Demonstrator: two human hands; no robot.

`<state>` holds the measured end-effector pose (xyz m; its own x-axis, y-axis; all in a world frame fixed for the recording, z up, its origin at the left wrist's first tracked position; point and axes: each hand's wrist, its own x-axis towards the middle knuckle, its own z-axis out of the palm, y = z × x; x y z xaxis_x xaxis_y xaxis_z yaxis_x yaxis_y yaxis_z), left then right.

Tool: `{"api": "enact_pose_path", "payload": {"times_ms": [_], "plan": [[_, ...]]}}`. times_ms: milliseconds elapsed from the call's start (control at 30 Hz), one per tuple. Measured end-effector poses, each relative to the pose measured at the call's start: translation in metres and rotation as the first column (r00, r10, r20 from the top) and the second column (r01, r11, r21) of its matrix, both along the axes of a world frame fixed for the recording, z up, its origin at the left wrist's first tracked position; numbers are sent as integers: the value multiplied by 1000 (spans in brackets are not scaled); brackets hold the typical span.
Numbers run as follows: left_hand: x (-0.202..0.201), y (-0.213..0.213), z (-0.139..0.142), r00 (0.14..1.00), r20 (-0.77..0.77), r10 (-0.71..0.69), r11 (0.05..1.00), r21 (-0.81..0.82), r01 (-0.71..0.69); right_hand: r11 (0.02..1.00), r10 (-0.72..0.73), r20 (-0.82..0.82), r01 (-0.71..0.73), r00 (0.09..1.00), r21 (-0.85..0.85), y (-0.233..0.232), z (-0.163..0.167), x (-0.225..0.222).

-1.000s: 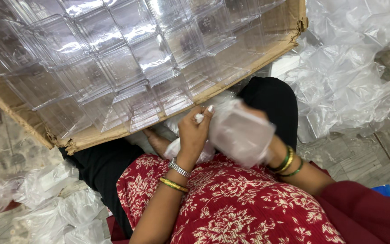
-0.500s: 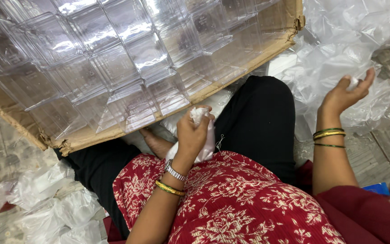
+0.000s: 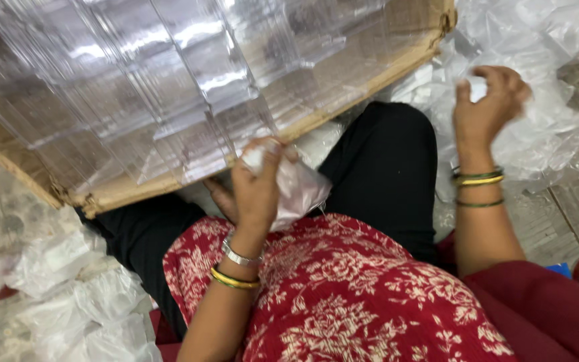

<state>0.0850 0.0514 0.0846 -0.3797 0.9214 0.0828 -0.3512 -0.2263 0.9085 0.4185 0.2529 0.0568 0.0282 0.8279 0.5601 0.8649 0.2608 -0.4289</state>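
Crumpled clear plastic bag gripped by left hand | right hand clutches small white piece

You have one view only, worn on your head, looking steeply down and close onto your lap; the cardboard box fills eleven o'clock, the plastic bags two o'clock.
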Motion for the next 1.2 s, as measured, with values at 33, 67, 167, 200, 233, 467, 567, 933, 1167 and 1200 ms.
{"api": "enact_pose_path", "payload": {"times_ms": [33, 67, 167, 200, 233, 467, 567, 933, 1167, 1200], "plan": [[-1, -1, 2, 997, 74, -4, 1000, 14, 3, 986, 167, -156, -161, 974, 47, -14, 8, -20], [-3, -1, 4, 989, 148, -8, 1000, 27, 4, 931, 304, -451, -362, 839, -44, -31, 10, -48], [-3, -3, 9, 966, 256, -23, 999, 48, 11, 510, 450, -789, -846, 418, -156, -94, 20, -117], [-4, -4, 12, 962, 272, -28, 998, 55, 13, 437, 584, -713, -891, 388, -127, -107, 25, -135], [-5, -6, 14, 951, 308, -32, 998, 57, 15, 355, 705, -623, -929, 339, -105, -118, 31, -151], [-27, -25, 16, 938, 341, 67, 997, 3, -72, 365, 329, -906, -921, 267, -139, -142, 32, -207], [-35, -31, 3, 939, 318, 131, 991, -21, -132, 309, 192, -966, -945, 172, -106, -145, 22, -206], [-49, -48, -18, 989, 112, 92, 988, -136, -77, 253, 77, -996, -967, 36, -15, -133, 23, -208], [-49, -41, -12, 973, 201, 112, 993, 18, -118, 281, 268, -925, -940, 269, -192, -141, 20, -210], [-48, -42, -9, 970, 237, 64, 994, 68, -82, 293, 310, -911, -939, 273, -182, -139, 20, -213]]}}
